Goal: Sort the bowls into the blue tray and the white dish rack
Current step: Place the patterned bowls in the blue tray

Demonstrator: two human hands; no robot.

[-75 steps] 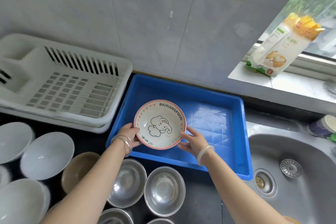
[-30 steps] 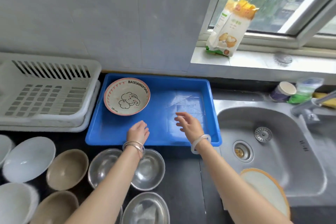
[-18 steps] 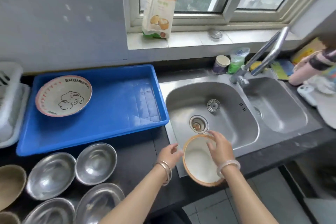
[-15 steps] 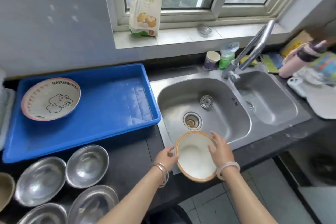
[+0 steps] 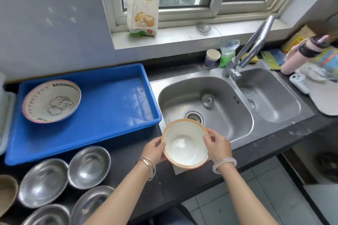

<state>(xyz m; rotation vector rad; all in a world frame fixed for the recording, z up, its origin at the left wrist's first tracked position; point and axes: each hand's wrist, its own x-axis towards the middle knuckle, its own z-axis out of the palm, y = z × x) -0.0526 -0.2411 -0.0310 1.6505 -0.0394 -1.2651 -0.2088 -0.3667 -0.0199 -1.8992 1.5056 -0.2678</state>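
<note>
I hold a white bowl with an orange rim [image 5: 184, 144] over the counter's front edge, just left of the sink. My left hand [image 5: 153, 149] grips its left rim and my right hand [image 5: 218, 147] grips its right rim. The blue tray [image 5: 113, 97] lies to the left, with an elephant-print bowl [image 5: 52, 101] in its left end. Several steel bowls [image 5: 88, 167] stand on the dark counter below the tray. Only a sliver of the white dish rack [image 5: 4, 115] shows at the left edge.
A double steel sink [image 5: 206, 100] with a tall faucet [image 5: 250, 47] fills the right. A brown bowl [image 5: 6, 193] pokes in at the lower left. A paper cup [image 5: 211, 58], a green bag and sponges sit behind the sink; a food packet [image 5: 143, 5] stands on the sill.
After leaving the elephant bowl in the blue tray, both hands went right to the orange-rimmed bowl at the sink's front edge and took it. It has since moved slightly left.
</note>
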